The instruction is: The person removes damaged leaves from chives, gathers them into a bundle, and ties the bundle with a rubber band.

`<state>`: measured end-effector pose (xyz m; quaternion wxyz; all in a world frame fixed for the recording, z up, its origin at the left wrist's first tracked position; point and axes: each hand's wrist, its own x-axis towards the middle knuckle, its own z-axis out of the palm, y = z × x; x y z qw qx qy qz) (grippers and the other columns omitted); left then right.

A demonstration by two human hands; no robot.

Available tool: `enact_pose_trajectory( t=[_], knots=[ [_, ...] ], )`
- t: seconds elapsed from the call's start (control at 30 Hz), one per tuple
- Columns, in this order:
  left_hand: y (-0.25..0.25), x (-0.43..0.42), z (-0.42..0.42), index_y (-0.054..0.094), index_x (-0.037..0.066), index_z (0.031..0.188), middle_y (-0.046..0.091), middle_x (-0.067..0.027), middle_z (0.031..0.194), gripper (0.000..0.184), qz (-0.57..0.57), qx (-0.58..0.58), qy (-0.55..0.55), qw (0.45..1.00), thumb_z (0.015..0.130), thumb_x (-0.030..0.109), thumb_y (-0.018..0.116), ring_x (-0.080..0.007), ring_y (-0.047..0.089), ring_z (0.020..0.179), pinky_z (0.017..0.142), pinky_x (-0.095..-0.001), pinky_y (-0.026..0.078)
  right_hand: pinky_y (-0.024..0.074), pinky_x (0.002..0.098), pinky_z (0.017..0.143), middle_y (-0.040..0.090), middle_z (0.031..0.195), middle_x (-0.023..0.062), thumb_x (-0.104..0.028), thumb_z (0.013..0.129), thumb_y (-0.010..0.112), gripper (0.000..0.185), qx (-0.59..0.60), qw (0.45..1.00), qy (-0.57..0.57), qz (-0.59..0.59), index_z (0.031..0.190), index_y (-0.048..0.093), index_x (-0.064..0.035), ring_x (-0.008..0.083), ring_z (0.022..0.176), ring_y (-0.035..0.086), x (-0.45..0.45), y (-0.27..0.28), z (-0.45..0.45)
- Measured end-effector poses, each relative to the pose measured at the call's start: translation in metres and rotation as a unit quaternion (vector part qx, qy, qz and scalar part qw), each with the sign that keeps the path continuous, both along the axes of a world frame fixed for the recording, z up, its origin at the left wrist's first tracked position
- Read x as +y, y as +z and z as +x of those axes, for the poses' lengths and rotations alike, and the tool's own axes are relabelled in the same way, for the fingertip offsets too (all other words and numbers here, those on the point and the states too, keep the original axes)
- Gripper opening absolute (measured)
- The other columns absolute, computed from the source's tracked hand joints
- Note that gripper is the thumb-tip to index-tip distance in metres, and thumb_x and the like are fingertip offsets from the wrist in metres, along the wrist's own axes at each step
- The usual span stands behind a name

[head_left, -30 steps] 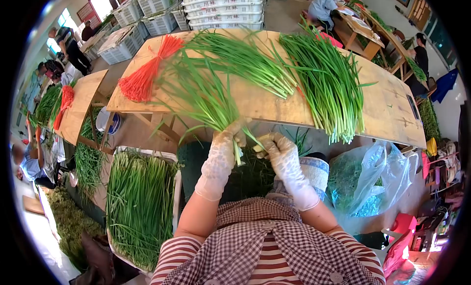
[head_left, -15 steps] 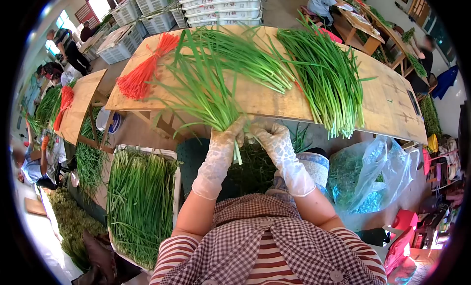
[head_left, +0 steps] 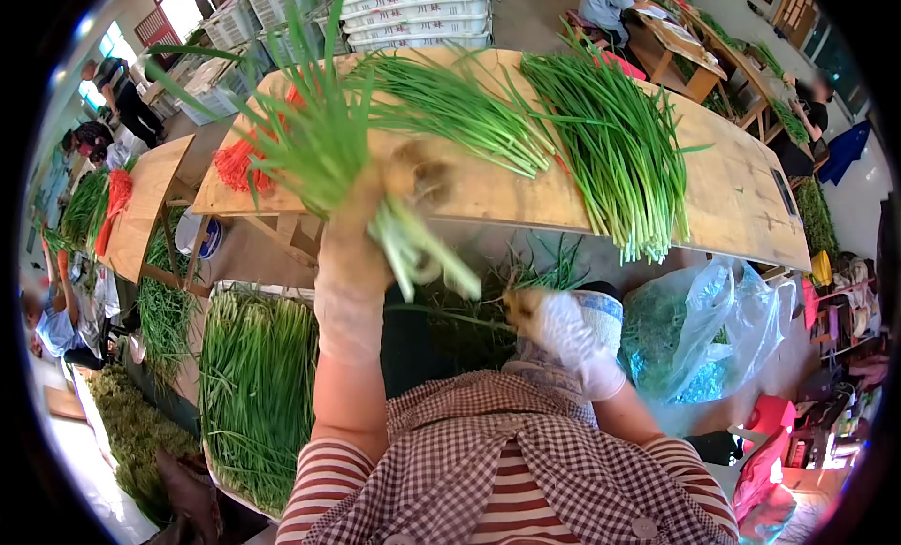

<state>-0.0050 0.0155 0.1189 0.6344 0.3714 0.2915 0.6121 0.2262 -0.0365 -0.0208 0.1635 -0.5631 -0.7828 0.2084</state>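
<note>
Here, reading the view as a clock face, the tray (head_left: 293, 289) sits at eight o'clock, packed with long greens (head_left: 255, 386) laid lengthwise. Between three and four o'clock is a clear plastic bag (head_left: 751, 310) with finer loose leaves inside. At twelve o'clock, beyond the table (head_left: 732, 193), white crates (head_left: 418, 24) stand stacked; what they hold is hidden. A bucket (head_left: 197, 234) stands at nine o'clock, its contents too small to make out.

The left hand (head_left: 357, 221), gloved and blurred at ten o'clock, is clenched around the bunch (head_left: 324, 156), lifted above the table's near edge. Its leaves fan toward eleven o'clock from the fist; its pale stem ends poke out toward four and five. The right hand (head_left: 537, 315), gloved too, is at four o'clock, apart from the bunch, its fingers curled. A thin leaf (head_left: 460, 317) runs from its fingertips toward nine o'clock, but blur hides whether they pinch it.

On the table, one pile (head_left: 460, 118) lies at twelve o'clock, a thicker heap (head_left: 615, 156) at two, and red ties (head_left: 244, 168) at ten, partly behind the bunch.
</note>
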Motion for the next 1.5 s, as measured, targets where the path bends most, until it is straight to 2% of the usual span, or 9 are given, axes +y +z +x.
enact_pose_trajectory(
  t=[0.13,0.4,0.47,0.57,0.83,1.1,1.17,1.27,1.5],
  knots=[
    [-0.050,0.047,-0.003,0.054,0.011,0.096,0.043,0.0056,0.064,0.013,-0.149,-0.302,-0.188,0.923,0.098,0.022,0.049,-0.0090,0.043,0.054,0.057,-0.0267,0.044,0.0513,0.0398,0.060,0.062,0.069,0.0130,-0.022,0.084,0.065,0.015,-0.040,0.951,-0.116,0.285,0.090,0.067,-0.0082,0.0290,0.067,0.064,0.055,0.064,-0.010],
    [-0.067,0.026,0.030,0.058,0.009,0.095,0.051,0.0007,0.070,0.017,-0.248,-0.060,0.066,0.965,0.092,0.026,0.061,-0.0126,0.050,0.061,0.056,-0.0287,0.046,0.0450,0.0319,0.060,0.058,0.073,0.0056,-0.012,0.076,0.058,0.012,-0.371,0.859,-0.165,0.313,0.084,0.061,-0.0039,0.0189,0.073,0.059,0.131,0.050,-0.045],
    [-0.071,0.026,0.028,0.059,0.007,0.100,0.056,-0.0008,0.076,0.018,-0.247,0.011,0.052,0.968,0.092,0.023,0.062,-0.0132,0.053,0.064,0.056,-0.0274,0.047,0.0439,0.0309,0.056,0.057,0.073,0.0048,-0.010,0.078,0.058,0.011,-0.312,0.845,-0.098,0.423,0.086,0.061,-0.0045,0.0192,0.070,0.059,0.109,0.022,-0.046],
    [-0.084,0.027,0.027,0.060,0.005,0.104,0.061,-0.0017,0.079,0.021,-0.243,0.037,0.060,0.967,0.091,0.020,0.064,-0.0124,0.056,0.065,0.053,-0.0243,0.047,0.0431,0.0325,0.051,0.059,0.076,0.0087,-0.013,0.076,0.058,0.017,0.086,0.980,0.029,0.176,0.089,0.061,-0.0028,0.0208,0.065,0.059,0.071,0.046,-0.059],
    [-0.092,0.034,0.017,0.060,0.001,0.099,0.058,-0.0034,0.070,0.019,-0.174,-0.022,0.086,0.981,0.092,0.018,0.061,-0.0176,0.057,0.062,0.070,-0.0315,0.054,0.0488,0.0319,0.054,0.064,0.073,0.0078,-0.012,0.078,0.057,0.009,-0.403,0.857,-0.193,0.257,0.083,0.065,-0.0090,0.0199,0.068,0.064,0.167,0.061,-0.032],
    [-0.081,0.026,0.019,0.061,0.001,0.111,0.066,-0.0071,0.093,0.025,-0.201,-0.019,0.067,0.977,0.092,0.017,0.061,-0.0109,0.056,0.062,0.051,-0.0230,0.048,0.0525,0.0314,0.061,0.066,0.072,0.0121,-0.014,0.089,0.054,0.017,0.144,0.984,-0.097,0.025,0.090,0.066,-0.0008,0.0213,0.065,0.065,0.104,0.077,-0.037],
    [-0.080,0.028,0.022,0.061,0.002,0.109,0.066,-0.0069,0.090,0.022,-0.229,-0.004,0.081,0.970,0.092,0.016,0.061,-0.0099,0.055,0.060,0.047,-0.0237,0.046,0.0526,0.0321,0.063,0.065,0.070,0.0151,-0.019,0.091,0.057,0.023,0.371,0.887,-0.097,-0.256,0.094,0.065,0.0017,0.0206,0.065,0.064,0.076,0.086,-0.040],
    [-0.083,0.028,0.029,0.062,0.003,0.100,0.064,-0.0054,0.080,0.018,-0.234,0.014,0.108,0.966,0.085,0.011,0.069,-0.0092,0.052,0.055,0.044,-0.0221,0.041,0.0520,0.0349,0.065,0.064,0.067,0.0174,-0.024,0.089,0.062,0.028,0.475,0.835,-0.080,-0.265,0.097,0.066,0.0024,0.0211,0.065,0.063,0.061,0.064,-0.047],
    [-0.086,0.024,0.032,0.062,0.001,0.097,0.066,-0.0063,0.080,0.023,-0.220,0.039,0.145,0.964,0.077,0.001,0.074,-0.0098,0.051,0.055,0.048,-0.0210,0.040,0.0497,0.0241,0.062,0.068,0.076,0.0149,-0.019,0.081,0.071,0.018,0.209,0.958,-0.119,0.155,0.088,0.070,-0.0018,0.0148,0.063,0.063,0.041,0.052,-0.052]
  ],
)
